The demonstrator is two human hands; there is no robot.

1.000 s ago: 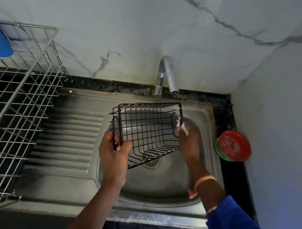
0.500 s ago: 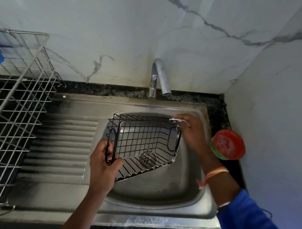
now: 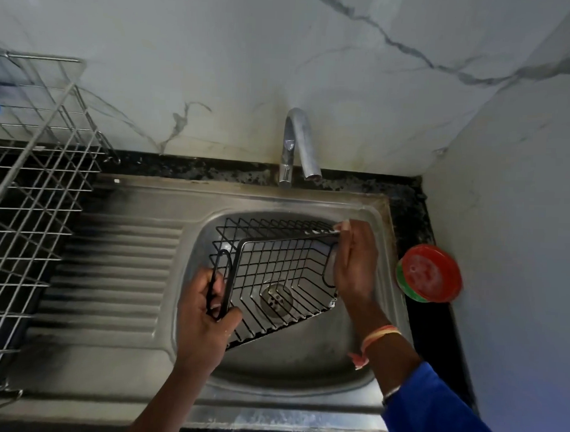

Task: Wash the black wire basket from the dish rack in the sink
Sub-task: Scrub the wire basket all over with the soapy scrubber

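Observation:
The black wire basket (image 3: 275,267) hangs tilted over the steel sink (image 3: 304,371), its open side facing me. My left hand (image 3: 205,323) grips the looped handle at the basket's left end. My right hand (image 3: 356,266) lies against the right end, its fingertips pinching the rim at the far right corner. Something small and white shows at those fingertips. The drain (image 3: 276,298) is visible through the basket's wires. No water runs from the tap (image 3: 299,145).
A silver wire dish rack (image 3: 35,191) stands on the left beside the ribbed draining board (image 3: 113,274). A round red and green tub (image 3: 428,272) sits on the black counter at the right, close to the side wall. A marble wall rises behind the sink.
The basket has sunk lower into the sink bowl. My right hand slid from the middle of the right end up to the rim's far corner. My left hand kept its hold.

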